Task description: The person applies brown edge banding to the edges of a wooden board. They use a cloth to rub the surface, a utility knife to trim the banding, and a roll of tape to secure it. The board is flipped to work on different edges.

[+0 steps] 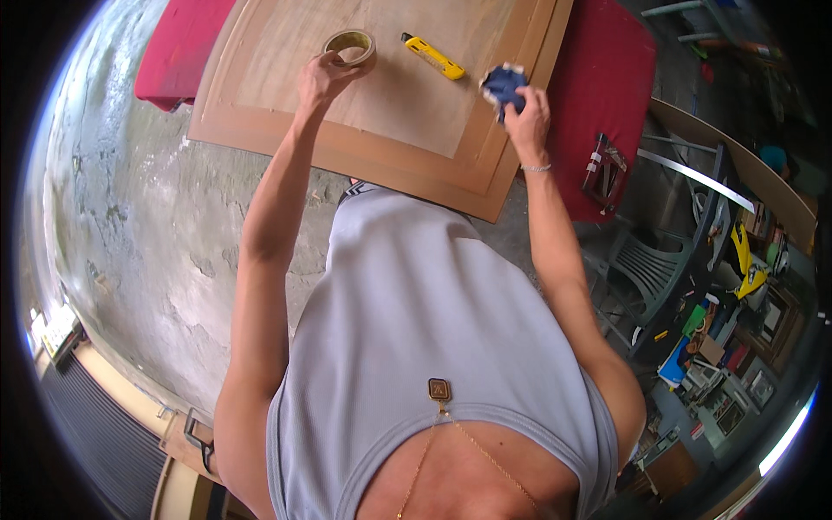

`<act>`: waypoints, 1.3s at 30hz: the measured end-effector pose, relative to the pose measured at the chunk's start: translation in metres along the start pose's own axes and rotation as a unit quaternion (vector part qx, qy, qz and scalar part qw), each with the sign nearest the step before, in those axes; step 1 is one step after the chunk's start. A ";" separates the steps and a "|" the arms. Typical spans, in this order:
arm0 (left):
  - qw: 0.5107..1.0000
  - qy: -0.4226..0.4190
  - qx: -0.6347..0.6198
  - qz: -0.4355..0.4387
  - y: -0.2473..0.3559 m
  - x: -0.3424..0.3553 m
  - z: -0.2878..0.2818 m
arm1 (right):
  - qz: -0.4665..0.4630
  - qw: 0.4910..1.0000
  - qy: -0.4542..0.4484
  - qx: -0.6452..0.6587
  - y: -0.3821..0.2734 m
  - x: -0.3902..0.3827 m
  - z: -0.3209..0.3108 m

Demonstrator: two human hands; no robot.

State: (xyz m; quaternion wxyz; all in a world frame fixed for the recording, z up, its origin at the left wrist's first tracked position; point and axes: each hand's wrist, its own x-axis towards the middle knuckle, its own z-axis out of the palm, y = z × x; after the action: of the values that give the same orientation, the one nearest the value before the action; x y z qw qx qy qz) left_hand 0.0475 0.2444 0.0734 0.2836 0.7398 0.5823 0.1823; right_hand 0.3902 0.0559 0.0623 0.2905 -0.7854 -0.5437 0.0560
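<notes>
A wooden panel (381,95) with a darker raised border lies flat in front of me. My left hand (325,81) grips a roll of tape (350,36) by its near edge, over the panel's left half. Between my hands a yellow utility knife (433,56) rests on the panel, its dark tip pointing up and left. Above the right border, my right hand (527,126) pinches a crumpled dark blue cloth (503,88) with pale edges. Some of its fingers are hidden behind the cloth.
Red cloth-covered surfaces (598,78) show on both sides beneath the panel. A small dark frame-like object (605,173) lies on the right one. Farther right stand a dark green plastic chair (646,273) and a cluttered table (711,347). Worn concrete floor (156,251) is at left.
</notes>
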 end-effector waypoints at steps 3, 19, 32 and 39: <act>0.989 -0.049 -0.130 -0.055 0.013 -0.035 -0.007 | -0.063 0.995 0.055 -0.049 0.006 0.038 -0.013; 0.902 -0.219 -0.365 -0.079 0.135 -0.195 0.001 | 0.000 0.741 -0.384 0.551 -0.050 -0.108 -0.054; 0.913 0.015 -0.393 -0.110 0.155 -0.229 0.025 | -0.014 0.761 -0.320 0.564 -0.039 -0.111 -0.055; 0.915 0.021 -0.370 -0.162 0.149 -0.238 0.027 | -0.158 0.870 -0.257 0.391 -0.052 -0.107 -0.066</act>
State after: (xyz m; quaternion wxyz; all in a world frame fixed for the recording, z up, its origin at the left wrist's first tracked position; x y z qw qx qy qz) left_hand 0.1157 -0.0151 0.1615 0.5501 0.4736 0.5908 0.3521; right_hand 0.3314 -0.0523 0.1192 0.4288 -0.4693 -0.6493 0.4175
